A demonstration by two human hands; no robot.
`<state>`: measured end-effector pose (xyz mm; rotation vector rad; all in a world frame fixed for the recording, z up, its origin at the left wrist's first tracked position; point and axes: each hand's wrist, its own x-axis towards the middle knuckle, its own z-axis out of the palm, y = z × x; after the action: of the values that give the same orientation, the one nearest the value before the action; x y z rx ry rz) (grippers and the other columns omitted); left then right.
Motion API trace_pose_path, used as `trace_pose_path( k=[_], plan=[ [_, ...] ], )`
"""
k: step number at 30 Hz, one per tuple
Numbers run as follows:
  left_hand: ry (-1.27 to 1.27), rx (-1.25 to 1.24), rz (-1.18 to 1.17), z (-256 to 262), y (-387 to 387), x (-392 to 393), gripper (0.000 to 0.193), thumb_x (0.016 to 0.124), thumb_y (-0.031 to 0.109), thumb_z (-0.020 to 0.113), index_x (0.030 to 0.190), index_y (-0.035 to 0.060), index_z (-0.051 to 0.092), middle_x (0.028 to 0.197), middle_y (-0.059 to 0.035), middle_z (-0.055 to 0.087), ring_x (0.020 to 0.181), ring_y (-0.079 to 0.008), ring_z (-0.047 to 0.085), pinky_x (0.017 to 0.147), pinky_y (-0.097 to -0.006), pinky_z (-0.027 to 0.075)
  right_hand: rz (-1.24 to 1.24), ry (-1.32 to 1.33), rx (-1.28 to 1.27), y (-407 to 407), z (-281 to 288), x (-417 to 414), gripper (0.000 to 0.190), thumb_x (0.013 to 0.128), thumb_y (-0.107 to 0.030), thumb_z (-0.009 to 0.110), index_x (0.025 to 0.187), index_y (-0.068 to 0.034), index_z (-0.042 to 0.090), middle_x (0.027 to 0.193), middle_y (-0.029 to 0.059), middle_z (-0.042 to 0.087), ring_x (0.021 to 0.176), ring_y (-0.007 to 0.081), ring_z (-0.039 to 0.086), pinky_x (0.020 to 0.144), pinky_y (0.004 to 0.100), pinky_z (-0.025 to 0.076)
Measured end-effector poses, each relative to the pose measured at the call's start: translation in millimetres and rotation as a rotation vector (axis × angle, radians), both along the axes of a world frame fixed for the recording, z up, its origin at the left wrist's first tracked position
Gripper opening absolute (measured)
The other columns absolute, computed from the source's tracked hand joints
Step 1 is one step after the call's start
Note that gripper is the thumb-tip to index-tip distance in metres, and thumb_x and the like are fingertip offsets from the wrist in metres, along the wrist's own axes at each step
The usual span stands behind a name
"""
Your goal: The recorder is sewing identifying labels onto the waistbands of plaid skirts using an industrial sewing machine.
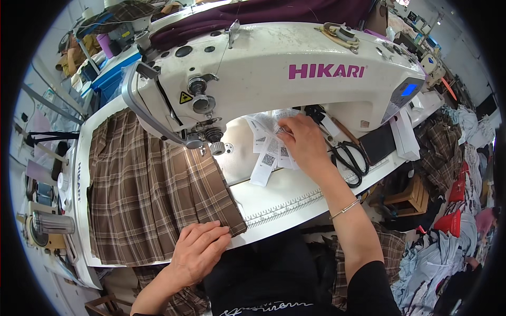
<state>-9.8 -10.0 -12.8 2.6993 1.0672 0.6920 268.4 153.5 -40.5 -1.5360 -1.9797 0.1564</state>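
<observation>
A pleated brown plaid skirt [150, 189] lies spread on the left part of the sewing table, its waistband edge running under the presser foot [203, 150] of a white Hikari sewing machine [269, 67]. My left hand [201, 249] rests on the skirt's near edge, fingers laid over the cloth and the thumb hidden. Behind the needle area, to its right, lies a loose pile of white printed labels [270, 152] bearing writing and codes. My right hand [302, 146] is at the pile, thumb and forefinger pinched on a label, whose held end is partly covered by the fingers.
Black-handled scissors [352, 162], a brown-handled tool [344, 130] and a dark flat phone-like object [377, 144] lie right of my right hand. A ruler scale [284, 209] runs along the table's front. Garments [438, 252] are heaped at the right, near a wooden stool [409, 197].
</observation>
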Motion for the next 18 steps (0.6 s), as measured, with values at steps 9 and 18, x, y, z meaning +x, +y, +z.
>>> trace_pose_path(
  k=[9, 18],
  plan=[
    [-0.082, -0.007, 0.001, 7.6, 2.4, 8.6, 0.034, 0.072, 0.001, 0.072, 0.105, 0.0047, 0.064, 0.108, -0.0077, 0.065, 0.103, -0.0245, 0.062, 0.082, -0.0367, 0.047, 0.003, 0.418, 0.001, -6.1, 11.0, 1.6, 0.018, 0.082, -0.002, 0.066, 0.099, -0.004, 0.065, 0.083, 0.0073, 0.059, 0.072, 0.0189, 0.058, 0.067, 0.0308, 0.049],
    [-1.012, -1.190, 0.094, 9.5, 15.9, 50.8, 0.041, 0.103, 0.020, 0.046, 0.138, 0.0004, 0.039, 0.122, -0.0104, 0.062, 0.100, -0.0145, 0.062, 0.080, -0.0288, 0.050, 0.282, 0.368, 0.073, -112.7, 42.9, -11.7, 0.027, 0.075, 0.009, 0.067, 0.099, -0.003, 0.069, 0.085, 0.0089, 0.059, 0.070, 0.0180, 0.060, 0.059, 0.0277, 0.049]
  ],
)
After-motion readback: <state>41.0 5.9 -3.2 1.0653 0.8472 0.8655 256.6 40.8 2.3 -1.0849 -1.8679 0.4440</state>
